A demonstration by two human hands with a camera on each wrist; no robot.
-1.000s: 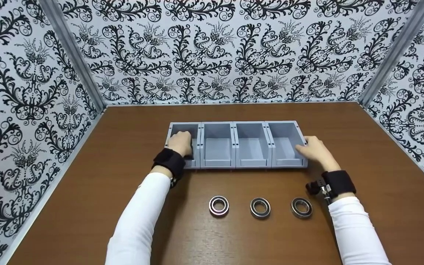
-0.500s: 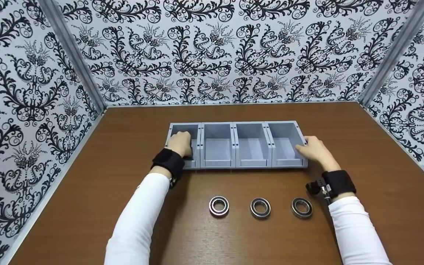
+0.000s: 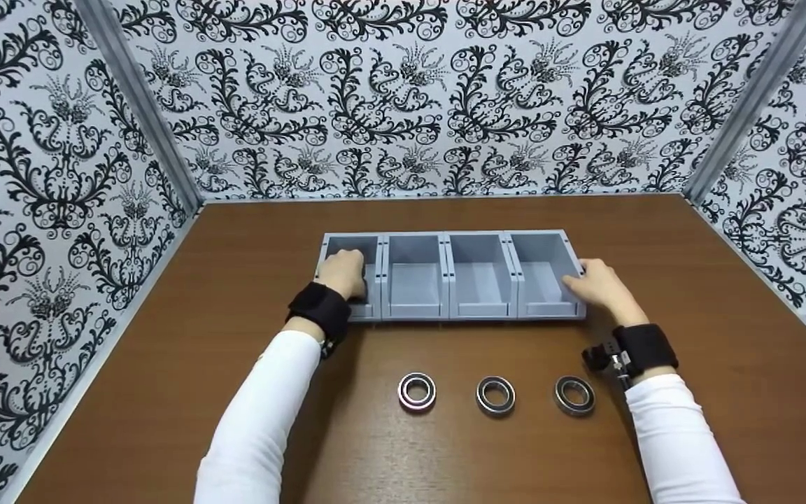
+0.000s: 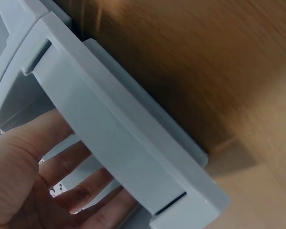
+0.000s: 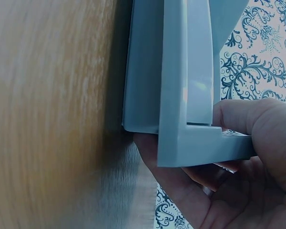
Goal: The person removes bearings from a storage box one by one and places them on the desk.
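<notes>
A row of joined grey plastic storage bins [image 3: 413, 283] stands on the table. My left hand [image 3: 342, 273] reaches down into the leftmost bin. In the left wrist view the fingers [image 4: 69, 164] pass behind the bin's front lip [image 4: 105, 126], which hides their tips; whether they hold anything cannot be seen. At the other end, my right hand [image 3: 602, 287] grips the rightmost bin's outer side wall. The right wrist view shows its thumb [image 5: 238, 114] on the inner side of the wall and the fingers [image 5: 174, 191] outside and beneath it.
Three ball bearings lie in a line before the bins: a left one [image 3: 404, 392], a middle one [image 3: 481, 396] and a right one [image 3: 561, 395]. The brown table [image 3: 235, 238] meets patterned walls [image 3: 389, 105] at its back and sides.
</notes>
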